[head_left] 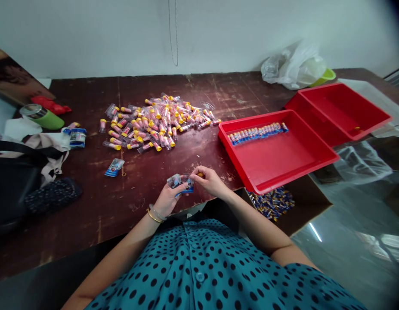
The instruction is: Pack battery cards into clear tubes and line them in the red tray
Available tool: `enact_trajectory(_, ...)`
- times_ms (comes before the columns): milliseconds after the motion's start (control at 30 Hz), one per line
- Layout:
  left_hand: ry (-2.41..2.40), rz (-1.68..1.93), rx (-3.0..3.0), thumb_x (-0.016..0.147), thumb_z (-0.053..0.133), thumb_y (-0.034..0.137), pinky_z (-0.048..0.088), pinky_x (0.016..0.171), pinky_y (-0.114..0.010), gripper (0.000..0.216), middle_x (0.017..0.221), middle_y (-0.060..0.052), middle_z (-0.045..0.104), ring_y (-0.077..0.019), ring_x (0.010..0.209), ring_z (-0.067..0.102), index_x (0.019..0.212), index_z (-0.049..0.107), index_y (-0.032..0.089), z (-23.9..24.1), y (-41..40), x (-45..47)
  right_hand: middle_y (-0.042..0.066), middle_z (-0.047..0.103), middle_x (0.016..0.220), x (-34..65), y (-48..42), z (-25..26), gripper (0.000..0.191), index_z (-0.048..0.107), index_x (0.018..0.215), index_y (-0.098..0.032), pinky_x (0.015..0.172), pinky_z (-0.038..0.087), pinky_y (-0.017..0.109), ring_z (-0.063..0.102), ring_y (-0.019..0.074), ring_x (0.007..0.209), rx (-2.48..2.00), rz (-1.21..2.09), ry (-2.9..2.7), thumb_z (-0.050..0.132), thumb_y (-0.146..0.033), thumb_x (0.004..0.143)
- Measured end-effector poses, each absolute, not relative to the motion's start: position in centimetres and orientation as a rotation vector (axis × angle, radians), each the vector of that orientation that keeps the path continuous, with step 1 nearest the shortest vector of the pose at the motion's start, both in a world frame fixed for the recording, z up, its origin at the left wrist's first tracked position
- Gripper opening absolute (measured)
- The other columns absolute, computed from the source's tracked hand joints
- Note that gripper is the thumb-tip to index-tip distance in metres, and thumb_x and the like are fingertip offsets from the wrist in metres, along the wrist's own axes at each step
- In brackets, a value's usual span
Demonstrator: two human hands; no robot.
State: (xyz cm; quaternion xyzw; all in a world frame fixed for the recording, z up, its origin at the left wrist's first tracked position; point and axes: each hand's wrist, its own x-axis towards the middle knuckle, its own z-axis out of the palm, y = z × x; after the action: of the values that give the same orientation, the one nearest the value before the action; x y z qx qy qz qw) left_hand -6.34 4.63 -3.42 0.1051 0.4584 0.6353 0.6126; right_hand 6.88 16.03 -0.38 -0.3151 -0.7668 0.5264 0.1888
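Observation:
My left hand [167, 200] is closed around a small stack of clear-and-blue printed plastic sleeves [174, 181] above the front of the table. Close beside it, my right hand [212, 182] pinches a small tube whose yellow cap [201, 175] shows between the fingers. The tube's other end is at the sleeves; whether it is inside one I cannot tell. Farther back lies a loose pile of clear tubes with yellow caps and pink contents [160, 120]. Another stack of blue sleeves [114, 167] rests left of my hands, near a rubber band [123, 174].
To the right, a red tray [283, 168] holds a row of blue-wrapped tubes [259, 132]. Below it, a cardboard box [307, 200] contains many wrapped tubes. Another red tray [354, 107] stands behind. At left are a green flask [52, 120] and a black bag [12, 185].

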Motion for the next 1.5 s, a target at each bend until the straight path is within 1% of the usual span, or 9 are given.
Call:
enact_trajectory(100,1.057,1.393,0.302,0.066,0.083,0.033,0.050,0.056,-0.024,0.032,0.078,-0.002,0.068,-0.0140,0.067,0.062,0.089,0.068,0.015,-3.5,4.6,-6.4,0.000,0.060,0.080,7.1,16.4,-0.6,0.020,0.065,0.089,-0.018,0.073,0.044,0.026,0.054,0.0136,0.076,-0.873,1.544,-2.113,0.057,-0.037,0.087)
enact_trajectory(200,1.118,1.383,0.364,0.070,0.080,0.035,0.044,0.051,-0.022,0.027,0.063,0.001,0.062,-0.0119,0.059,0.058,0.074,0.063,0.015,-3.8,4.6,-6.4,0.003,0.063,0.095,7.8,17.5,-0.8,0.036,0.061,0.121,-0.021,0.080,0.047,0.029,0.057,0.0143,0.082,-0.919,1.598,-2.003,0.050,-0.033,0.089)
enact_trajectory(267,1.167,1.377,0.391,0.068,0.081,0.035,0.042,0.051,-0.020,0.028,0.064,0.001,0.062,-0.0108,0.059,0.057,0.070,0.062,0.015,-3.9,4.6,-6.6,0.004,0.065,0.101,8.5,18.6,-0.7,0.043,0.058,0.129,-0.022,0.083,0.047,0.031,0.059,0.0151,0.085,-0.958,1.612,-1.931,0.051,-0.034,0.089)
enact_trajectory(467,1.210,1.261,0.452,0.059,0.086,0.032,0.039,0.051,-0.020,0.031,0.063,0.002,0.062,-0.0082,0.056,0.053,0.069,0.063,0.015,-3.8,4.5,-7.3,0.003,0.071,0.102,9.9,19.9,1.4,0.039,0.072,0.112,-0.024,0.085,0.047,0.029,0.062,0.0155,0.091,-0.990,1.713,-1.663,0.074,-0.040,0.076)
enact_trajectory(767,1.190,1.182,0.541,0.056,0.087,0.028,0.039,0.050,-0.021,0.032,0.064,0.003,0.061,-0.0075,0.052,0.049,0.067,0.060,0.015,-3.1,4.7,-7.2,0.003,0.071,0.106,8.1,18.0,2.3,0.036,0.072,0.108,-0.024,0.071,0.051,0.023,0.060,0.0104,0.077,-0.815,2.053,-1.329,0.077,-0.039,0.075)
enact_trajectory(967,1.092,1.141,0.476,0.055,0.088,0.026,0.041,0.051,-0.021,0.033,0.064,0.003,0.059,-0.0086,0.054,0.052,0.068,0.060,0.016,-2.7,4.2,-7.3,0.004,0.070,0.106,8.0,18.0,1.4,0.039,0.068,0.110,-0.022,0.075,0.050,0.025,0.062,0.0121,0.081,-0.831,1.999,-1.478,0.074,-0.043,0.077)
enact_trajectory(1100,1.022,1.114,0.419,0.055,0.089,0.028,0.043,0.052,-0.022,0.034,0.063,0.003,0.059,-0.0097,0.054,0.054,0.070,0.061,0.016,-3.1,4.1,-7.0,0.003,0.070,0.097,8.3,17.4,1.5,0.036,0.059,0.095,-0.021,0.076,0.051,0.028,0.063,0.0142,0.082,-0.835,1.926,-1.525,0.076,-0.044,0.073)
enact_trajectory(1267,1.005,1.205,0.374,0.062,0.086,0.035,0.048,0.061,-0.023,0.039,0.078,0.000,0.065,-0.0119,0.067,0.060,0.090,0.067,0.016,-3.4,4.6,-5.7,0.004,0.068,0.094,8.6,15.4,0.5,0.031,0.053,0.082,-0.020,0.076,0.052,0.030,0.064,0.0158,0.082,-0.847,1.716,-1.611,0.074,-0.042,0.076)
enact_trajectory(1500,1.021,1.267,0.332,0.063,0.086,0.037,0.049,0.072,-0.025,0.036,0.086,-0.001,0.071,-0.0138,0.076,0.062,0.088,0.072,0.016,-2.6,5.1,-4.7,0.008,0.062,0.125,10.5,11.5,-2.5,0.029,0.060,0.099,-0.023,0.103,0.044,0.039,0.059,0.0223,0.117,-0.844,1.568,-1.773,0.075,-0.037,0.079)
